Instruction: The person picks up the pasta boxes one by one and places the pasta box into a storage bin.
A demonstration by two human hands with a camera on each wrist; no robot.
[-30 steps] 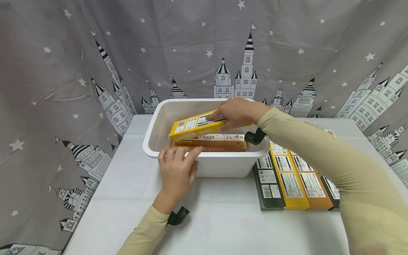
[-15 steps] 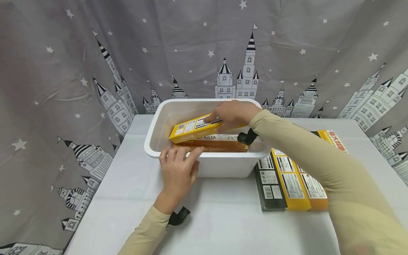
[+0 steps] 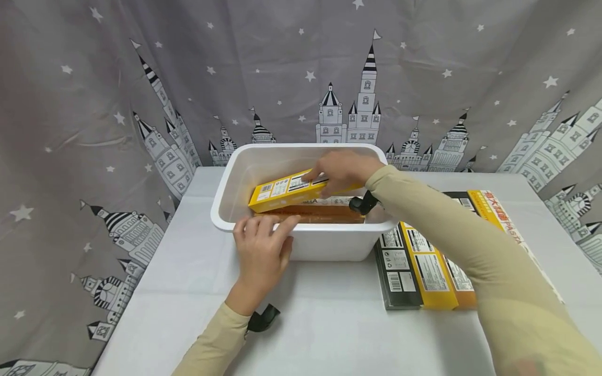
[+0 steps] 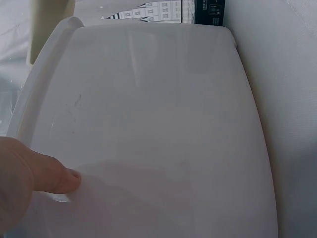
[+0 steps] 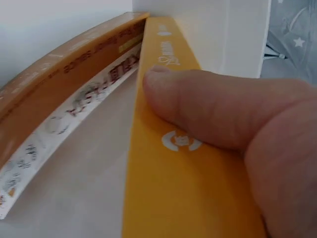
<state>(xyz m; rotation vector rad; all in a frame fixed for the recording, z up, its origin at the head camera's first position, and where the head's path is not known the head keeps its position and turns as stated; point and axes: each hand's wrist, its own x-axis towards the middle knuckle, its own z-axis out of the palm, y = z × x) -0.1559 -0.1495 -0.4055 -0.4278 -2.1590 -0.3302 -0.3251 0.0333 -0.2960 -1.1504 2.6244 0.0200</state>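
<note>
A white plastic bin [image 3: 334, 246] stands on the table. My left hand [image 3: 262, 250] grips its front rim, fingers over the edge; in the left wrist view the thumb [image 4: 54, 173] presses the outer wall. Inside the bin, my right hand [image 3: 345, 168] holds a yellow pasta box [image 3: 278, 193] between thumb and fingers, slanted with its left end nearer the front. The right wrist view shows the thumb lying along the box's yellow side [image 5: 158, 193]. A brown box [image 3: 324, 213] lettered "flavor sauce" stands along the front wall, with a white PASTA-printed side [image 3: 340, 201] behind it.
Right of the bin, a row of boxes lies on the white table [image 3: 338, 318]: a black box [image 3: 400, 282], a yellow box [image 3: 435, 282] and an orange box [image 3: 458, 274]. More boxes [image 3: 494, 206] lie beyond, partly under the right sleeve [image 3: 451, 235]. A grey castle-print curtain [image 3: 282, 62] hangs behind.
My right hand has moved slightly left and lower into the bin with the yellow box, which covers more of the PASTA lettering. The left hand stays on the rim.
</note>
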